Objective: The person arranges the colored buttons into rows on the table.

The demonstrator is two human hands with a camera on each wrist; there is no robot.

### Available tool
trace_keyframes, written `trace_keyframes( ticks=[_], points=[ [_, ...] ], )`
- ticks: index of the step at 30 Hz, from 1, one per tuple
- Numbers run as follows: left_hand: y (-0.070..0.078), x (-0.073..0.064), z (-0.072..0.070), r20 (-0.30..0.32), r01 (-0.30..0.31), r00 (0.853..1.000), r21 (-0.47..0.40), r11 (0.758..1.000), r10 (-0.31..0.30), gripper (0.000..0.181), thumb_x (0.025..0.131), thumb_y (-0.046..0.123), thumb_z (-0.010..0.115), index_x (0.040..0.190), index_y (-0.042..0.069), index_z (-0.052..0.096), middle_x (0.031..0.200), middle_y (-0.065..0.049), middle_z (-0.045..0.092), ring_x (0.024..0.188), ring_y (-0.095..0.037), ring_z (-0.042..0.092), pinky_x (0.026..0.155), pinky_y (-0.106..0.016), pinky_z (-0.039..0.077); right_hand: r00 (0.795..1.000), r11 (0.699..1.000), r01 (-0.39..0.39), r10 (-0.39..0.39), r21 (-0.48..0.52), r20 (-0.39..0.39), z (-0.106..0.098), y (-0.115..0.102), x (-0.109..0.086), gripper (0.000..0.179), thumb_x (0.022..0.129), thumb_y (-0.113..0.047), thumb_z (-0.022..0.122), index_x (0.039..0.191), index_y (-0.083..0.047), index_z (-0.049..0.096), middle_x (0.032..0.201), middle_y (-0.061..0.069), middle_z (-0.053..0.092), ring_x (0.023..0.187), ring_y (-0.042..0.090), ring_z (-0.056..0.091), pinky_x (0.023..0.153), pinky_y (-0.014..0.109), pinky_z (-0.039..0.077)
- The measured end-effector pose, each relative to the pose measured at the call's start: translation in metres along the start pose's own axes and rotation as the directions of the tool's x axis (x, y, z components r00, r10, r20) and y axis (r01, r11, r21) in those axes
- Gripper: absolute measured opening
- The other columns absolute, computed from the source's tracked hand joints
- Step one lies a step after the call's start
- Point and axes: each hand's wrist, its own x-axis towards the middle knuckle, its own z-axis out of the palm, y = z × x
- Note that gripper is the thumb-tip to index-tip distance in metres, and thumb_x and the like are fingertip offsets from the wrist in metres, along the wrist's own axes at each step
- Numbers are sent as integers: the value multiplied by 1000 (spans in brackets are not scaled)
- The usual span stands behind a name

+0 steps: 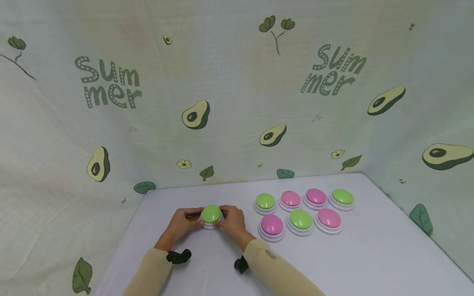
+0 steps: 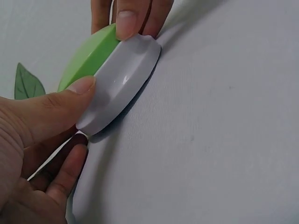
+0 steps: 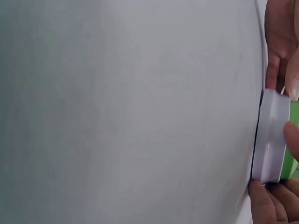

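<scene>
A green dome push button point(image 1: 211, 214) with a round white base point(image 2: 119, 79) is between the two hands, left of centre on the table. My left hand point(image 1: 181, 224) grips its left side, the thumb on the base's rim. From the right side my right hand point(image 1: 232, 222) holds the same button, thumb near the front; its fingers point(image 2: 133, 18) also show in the left wrist view. In the right wrist view the white base point(image 3: 271, 137) is at the right edge. The base is at the table surface; whether it fully rests there I cannot tell.
To the right stand several similar buttons in two rows, among them a near magenta one point(image 1: 272, 225), a near green one point(image 1: 300, 220) and a far green one point(image 1: 342, 197). They sit on a white table point(image 1: 355, 255). A printed cloth point(image 1: 229, 90) hangs behind.
</scene>
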Motion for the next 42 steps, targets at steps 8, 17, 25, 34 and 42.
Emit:
trace_keyframes(
  ticks=[8,17,25,34,42],
  points=[
    [19,-3,20,-2,-2,1000,-65,998,2,54,82,-4,86,133,-2,70,134,-22,68,117,-35,69,95,-32,60,997,999,-40,38,-29,-60,-19,-5,-7,61,74,-10,96,128,3,71,123,14,75,123,33,68,109,49,52],
    [48,1,56,-114,-60,992,-99,993,48,53,81,-11,84,132,0,71,130,-18,69,122,-35,66,99,-34,58,994,999,-23,20,-24,-107,-57,-6,-7,64,75,-8,95,133,3,69,129,18,72,123,34,68,105,47,55],
    [69,4,91,-151,-153,979,-108,982,136,48,82,-12,82,128,-4,70,127,-21,70,119,-40,67,100,-43,59,985,998,-41,48,44,-166,-89,4,-15,66,72,-4,95,132,5,68,129,22,70,121,36,69,103,47,56],
    [93,7,134,-157,-212,970,-158,964,187,42,83,-12,82,124,-6,70,126,-22,69,119,-41,66,101,-44,57,977,992,-110,121,69,-178,-133,18,-29,67,76,-5,93,137,4,66,133,21,68,126,37,66,106,48,54],
    [116,11,174,-101,-254,966,-204,945,237,40,86,-12,79,124,-8,68,127,-23,67,125,-42,63,105,-42,55,961,983,-166,178,74,-213,-173,31,-41,68,80,-7,91,140,4,63,137,22,66,129,37,63,107,47,52]
  ],
)
